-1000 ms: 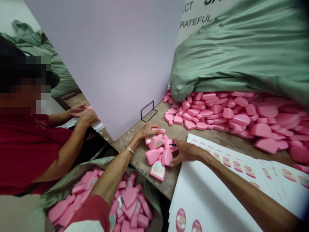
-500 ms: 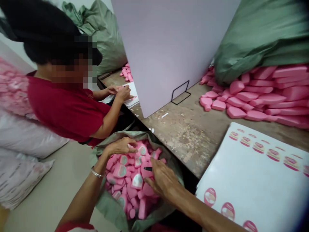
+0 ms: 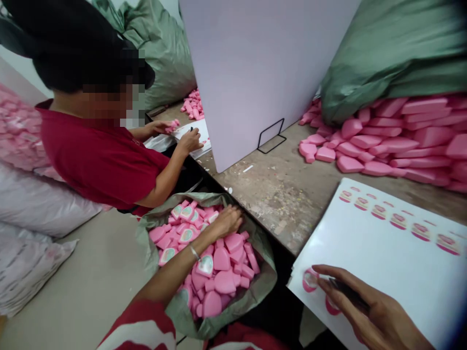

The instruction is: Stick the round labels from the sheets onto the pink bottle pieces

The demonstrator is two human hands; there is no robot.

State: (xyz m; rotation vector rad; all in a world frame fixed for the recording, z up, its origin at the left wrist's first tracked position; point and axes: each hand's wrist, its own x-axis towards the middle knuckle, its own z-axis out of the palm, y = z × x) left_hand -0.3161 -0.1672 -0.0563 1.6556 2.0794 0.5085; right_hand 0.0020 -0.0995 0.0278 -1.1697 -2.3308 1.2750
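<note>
My left hand (image 3: 228, 221) reaches into a green woven sack (image 3: 264, 277) and rests on the far side of a heap of flat pink plastic bottles (image 3: 222, 257), several with oval labels. Its fingers are partly hidden, so I cannot tell whether it grips one. At the lower right, my right hand (image 3: 365, 306) pinches a thin black tool (image 3: 346, 293) above the corner of a white sheet of round pink labels (image 3: 386, 238). Its fingertips are near the labels at the sheet's edge.
A person in a red shirt (image 3: 102, 165) works at the left, their hands on a white sheet (image 3: 191, 136). A lilac board (image 3: 262, 73) with a black wire stand (image 3: 270, 136) stands on the worn wooden table (image 3: 280, 204). Pink bottles (image 3: 397, 146) lie heaped under a green sack (image 3: 394, 58).
My right hand has moved from the sack out to the label sheet. My left hand has moved further across the sack. The bottles earlier on the table are gone from there.
</note>
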